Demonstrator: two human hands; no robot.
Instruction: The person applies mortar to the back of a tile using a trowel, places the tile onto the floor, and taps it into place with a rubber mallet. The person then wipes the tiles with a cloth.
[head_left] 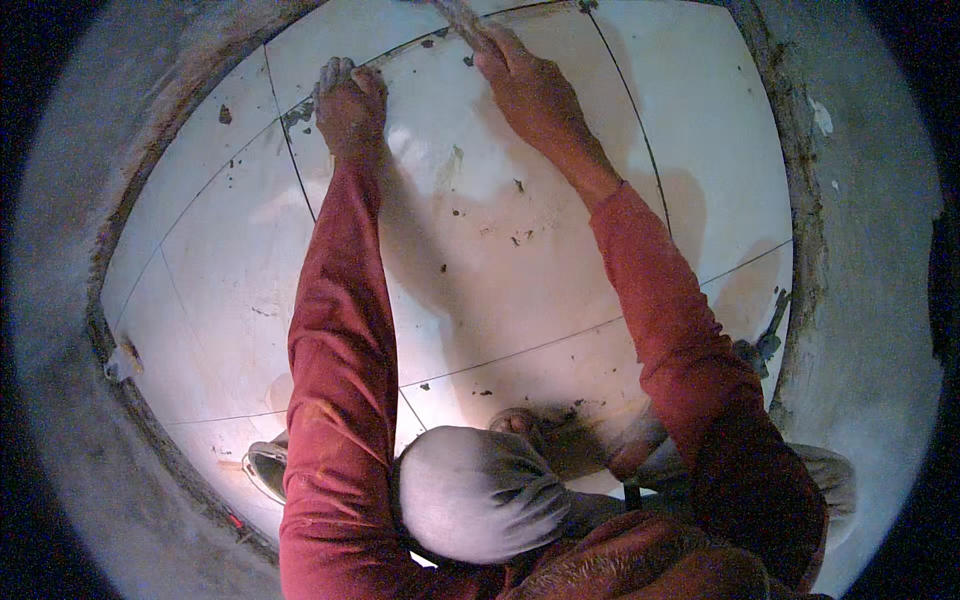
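At far edge of central tile (520, 290): right hand (505, 65) closed around slender tool (460, 18), cut off by view's border. I judge tool light, stiff, best held by end nearest tile. Near tile's far-left corner: left hand (350, 110), fingers bent; whether gripping, I cannot tell. Tile pale, smooth, probably slippery; dark crumbs (518, 186) scattered; 2 red sleeves (340, 330), wrinkled cloth.
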